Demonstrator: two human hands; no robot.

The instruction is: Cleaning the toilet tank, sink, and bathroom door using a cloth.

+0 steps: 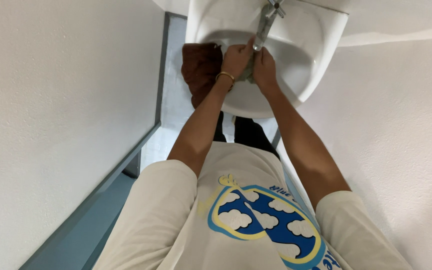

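Both my hands reach into a white wash basin (pixel 308 75) under a metal tap (pixel 265 22). My left hand (pixel 236 59), with a gold bangle on the wrist, and my right hand (pixel 264 67) are closed together on a small greenish cloth (pixel 248 74) that shows between them. The hands sit just below the tap's spout. A brown cloth (pixel 201 70) hangs over the basin's left rim, beside my left wrist.
White walls close in on both sides. A grey-blue skirting strip (pixel 126 160) runs along the left wall down to a pale floor (pixel 176 105). My cream shirt with a blue and yellow print fills the lower frame.
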